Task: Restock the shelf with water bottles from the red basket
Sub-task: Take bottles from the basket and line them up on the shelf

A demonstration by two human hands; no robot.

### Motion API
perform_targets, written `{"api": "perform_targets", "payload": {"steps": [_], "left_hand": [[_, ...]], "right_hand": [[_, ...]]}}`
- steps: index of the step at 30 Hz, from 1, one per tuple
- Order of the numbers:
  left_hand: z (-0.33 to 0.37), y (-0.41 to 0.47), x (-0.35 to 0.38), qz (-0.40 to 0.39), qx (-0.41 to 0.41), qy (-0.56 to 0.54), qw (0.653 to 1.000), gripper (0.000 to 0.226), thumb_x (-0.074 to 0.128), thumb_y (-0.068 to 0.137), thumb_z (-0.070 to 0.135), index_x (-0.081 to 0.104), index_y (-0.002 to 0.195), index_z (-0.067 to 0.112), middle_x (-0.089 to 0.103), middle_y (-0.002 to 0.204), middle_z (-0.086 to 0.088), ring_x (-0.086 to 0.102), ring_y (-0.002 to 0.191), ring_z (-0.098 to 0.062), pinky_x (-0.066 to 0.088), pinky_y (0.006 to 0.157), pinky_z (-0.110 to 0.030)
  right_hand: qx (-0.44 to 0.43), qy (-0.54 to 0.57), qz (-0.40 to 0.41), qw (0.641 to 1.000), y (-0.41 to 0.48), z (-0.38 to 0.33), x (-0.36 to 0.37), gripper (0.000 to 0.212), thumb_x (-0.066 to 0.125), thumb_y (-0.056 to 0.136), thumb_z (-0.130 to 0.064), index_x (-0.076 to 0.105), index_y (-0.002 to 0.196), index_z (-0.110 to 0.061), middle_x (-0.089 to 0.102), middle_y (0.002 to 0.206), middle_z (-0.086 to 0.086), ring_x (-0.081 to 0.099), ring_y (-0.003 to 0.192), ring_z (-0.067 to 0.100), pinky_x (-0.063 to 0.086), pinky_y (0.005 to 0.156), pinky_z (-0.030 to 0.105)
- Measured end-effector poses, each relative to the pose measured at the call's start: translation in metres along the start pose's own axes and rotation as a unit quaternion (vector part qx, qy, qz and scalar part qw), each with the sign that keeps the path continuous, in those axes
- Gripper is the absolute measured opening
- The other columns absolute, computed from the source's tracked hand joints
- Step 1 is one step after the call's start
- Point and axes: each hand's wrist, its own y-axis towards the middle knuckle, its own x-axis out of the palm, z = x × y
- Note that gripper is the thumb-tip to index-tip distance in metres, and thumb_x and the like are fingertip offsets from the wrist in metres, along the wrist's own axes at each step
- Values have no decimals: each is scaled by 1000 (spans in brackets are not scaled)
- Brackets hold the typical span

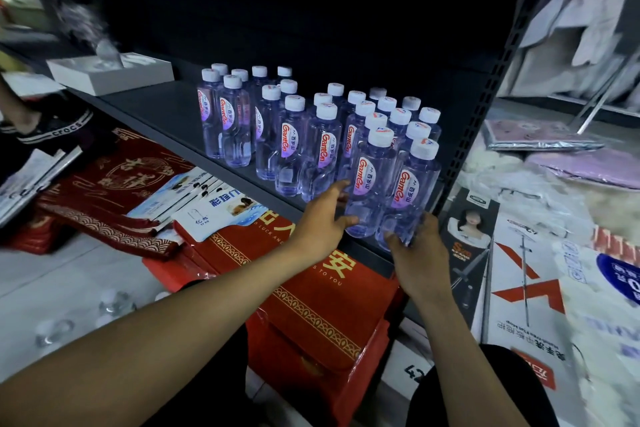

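The dark shelf (156, 109) holds rows of water bottles (294, 146) with white caps right by and behind the fingers (333, 192), and a flat white box (110, 73) sits far off to their left.

The water bottles (301, 146) stand in rows on the right half of the shelf (156, 107). A tissue box (110, 71) lies on it, far to their left. Gift boxes (322, 305) are stacked below its front edge.

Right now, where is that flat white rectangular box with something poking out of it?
In the head view, the flat white box sits on the dark metal shelf toward its left, apart from the clear plastic water bottles standing to its right.
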Motion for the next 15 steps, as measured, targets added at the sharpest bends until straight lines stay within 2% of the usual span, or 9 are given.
{"api": "perform_targets", "payload": {"steps": [5, 7, 9, 11, 15], "left_hand": [[3, -4, -1, -4, 6, 11, 1000, 56, 64, 93, 16, 40, 143, 19, 54, 132, -4, 52, 122, -16, 41, 97, -25], [3, -8, -4, -4, 15, 39, 999, 59, 63, 94, 22, 36, 146, 17, 53, 135, -5, 51, 124, -19, 42, 101, -30], [2, -15, -11, 5, 35, 108, 994, 60, 57, 97, 29, 31, 149, 16, 49, 141, -8, 47, 130, -22, 42, 105, -36], [2, -23, -21, 24, 61, 209, 976, 58, 50, 100, 34, 27, 150, 17, 45, 143, -9, 43, 132, -26, 44, 103, -41], [1, -41, -48, 55, 101, 351, 929, 55, 43, 100, 39, 28, 149, 19, 45, 140, -8, 43, 127, -30, 44, 99, -44]], "right_hand": [[18, 1, 9, 1000, -4, 0, 0, 46, 66, 91, -17, 44, 132, -17, 60, 106, -6, 56, 87, 11, 32, 57, 4], [6, -14, 46, 999, -9, -1, 1, 47, 68, 88, -13, 46, 130, -14, 62, 110, -1, 61, 96, 18, 37, 62, 9], [-40, -69, 107, 991, -17, -5, 4, 51, 67, 86, -8, 45, 132, -9, 57, 121, 8, 56, 110, 26, 45, 77, 22], [-78, -126, 156, 977, -28, -16, 7, 54, 64, 87, -7, 42, 136, -10, 49, 130, 13, 47, 119, 29, 44, 88, 34], [-146, -151, 181, 961, -46, -40, 20, 44, 60, 90, -12, 47, 132, -12, 47, 126, 12, 46, 117, 28, 42, 80, 30]]}}
